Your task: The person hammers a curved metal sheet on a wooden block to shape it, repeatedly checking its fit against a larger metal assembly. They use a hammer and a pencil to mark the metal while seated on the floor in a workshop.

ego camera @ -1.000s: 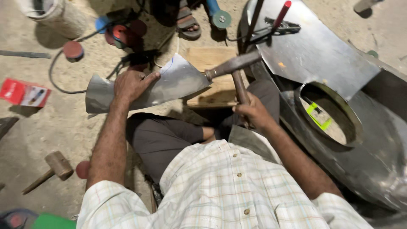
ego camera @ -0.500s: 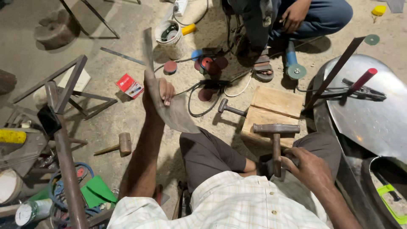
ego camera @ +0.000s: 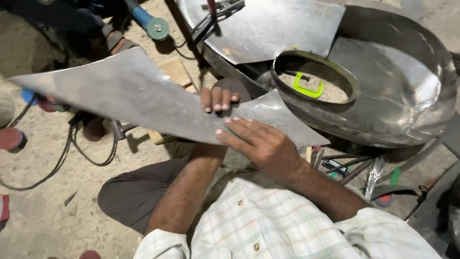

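- Above the person's lap, over the sandy floor (ego camera: 38,220), a long pointed metal sheet (ego camera: 129,98) is held roughly level, its sharp tip toward the left edge of the view and its wider end toward the right.
- The left hand (ego camera: 218,101) comes up from under the sheet; its fingers (ego camera: 219,98) curl over the far edge, clamped on the metal.
- The right hand (ego camera: 261,144) lies flat on top of the sheet near its wider end, fingers spread and pressed on the surface, not curled round anything.
- The two hands are just beside each other, fingertips nearly meeting.
- Right of the sheet sits a big dished steel shell (ego camera: 402,96) with an oval hole (ego camera: 316,84); a green clip (ego camera: 308,88) shows through the hole.
- A flat steel plate (ego camera: 273,26) leans over the shell's far rim.
- At the top, a grinder (ego camera: 149,21) with a blue handle lies on the floor.
- Black cable (ego camera: 67,153) loops across the floor under the sheet's tip, near red discs (ego camera: 10,139).
- A wood block (ego camera: 175,72) shows behind the sheet.
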